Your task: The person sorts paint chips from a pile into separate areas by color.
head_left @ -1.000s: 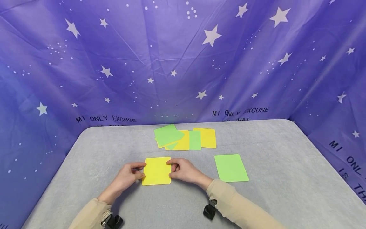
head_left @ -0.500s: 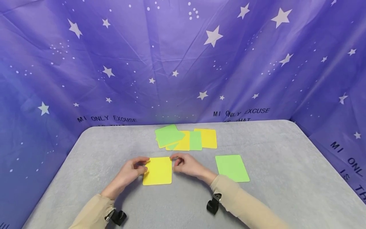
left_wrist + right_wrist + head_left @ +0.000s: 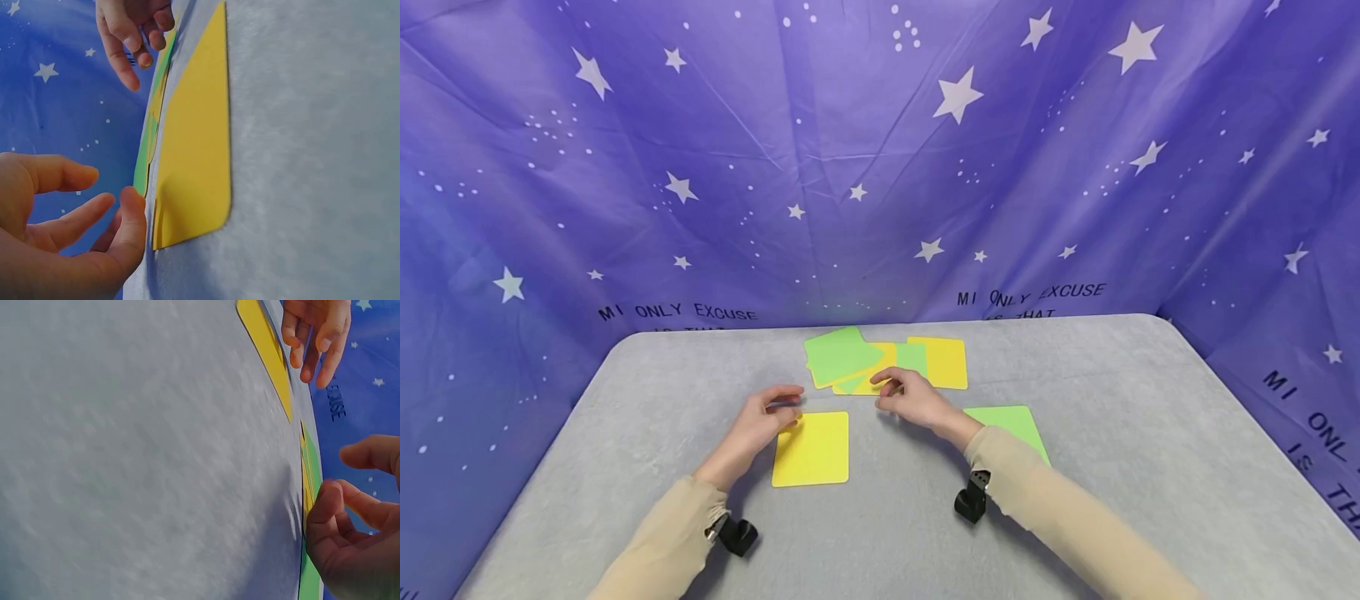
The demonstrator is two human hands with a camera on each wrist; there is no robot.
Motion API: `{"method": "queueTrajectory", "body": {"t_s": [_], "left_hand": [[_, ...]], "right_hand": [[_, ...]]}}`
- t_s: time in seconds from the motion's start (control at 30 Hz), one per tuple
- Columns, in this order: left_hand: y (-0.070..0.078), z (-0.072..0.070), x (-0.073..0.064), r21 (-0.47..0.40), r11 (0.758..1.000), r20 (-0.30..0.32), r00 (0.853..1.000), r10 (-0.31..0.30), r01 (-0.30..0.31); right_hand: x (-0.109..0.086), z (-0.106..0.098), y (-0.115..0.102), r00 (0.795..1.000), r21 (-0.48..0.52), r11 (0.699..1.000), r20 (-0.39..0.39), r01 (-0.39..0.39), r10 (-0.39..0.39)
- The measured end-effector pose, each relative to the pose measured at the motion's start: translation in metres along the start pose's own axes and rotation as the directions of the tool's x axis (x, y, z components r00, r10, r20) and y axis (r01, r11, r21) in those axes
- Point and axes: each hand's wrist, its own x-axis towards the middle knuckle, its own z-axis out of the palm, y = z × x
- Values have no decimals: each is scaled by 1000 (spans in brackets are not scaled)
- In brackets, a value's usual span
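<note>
A square yellow card lies flat on the grey table in front of me. My left hand hovers over its far left corner, thumb and fingers apart with nothing between them; its shadow falls on the card in the left wrist view. My right hand is also free of any card, its fingers loosely bent in front of a row of overlapping cards. That row holds a tilted green card at its left end, a yellow and a green one in the middle, and a yellow card at its right end.
A single green card lies to the right, partly covered by my right forearm. Behind the grey table hangs a purple curtain with white stars. A black camera is strapped on each wrist.
Both hands have let go of the yellow card's side edges and moved away from me, toward the row of cards. The yellow card stays where it was.
</note>
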Motion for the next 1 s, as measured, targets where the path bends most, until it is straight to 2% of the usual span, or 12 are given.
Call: {"method": "queueTrajectory", "body": {"t_s": [0.23, 0.47, 0.6, 0.73, 1.0], "left_hand": [[3, 2, 24, -94, 995, -58, 998, -33, 27], [9, 4, 45, -113, 994, -93, 995, -17, 7], [11, 5, 53, -166, 986, -78, 996, -40, 26], [13, 5, 57, -246, 968, -45, 997, -62, 49], [14, 6, 59, -319, 944, 19, 997, -80, 82]], "right_hand": [[16, -5, -1, 988, 70, 998, -152, -2, 13], [34, -8, 4, 973, 157, 987, -224, -27, 62], [41, -8, 8, 959, 147, 989, -277, -24, 64], [46, -7, 10, 950, 140, 990, -308, -15, 58], [56, -1, 9, 965, 175, 985, -261, 10, 36]]}}
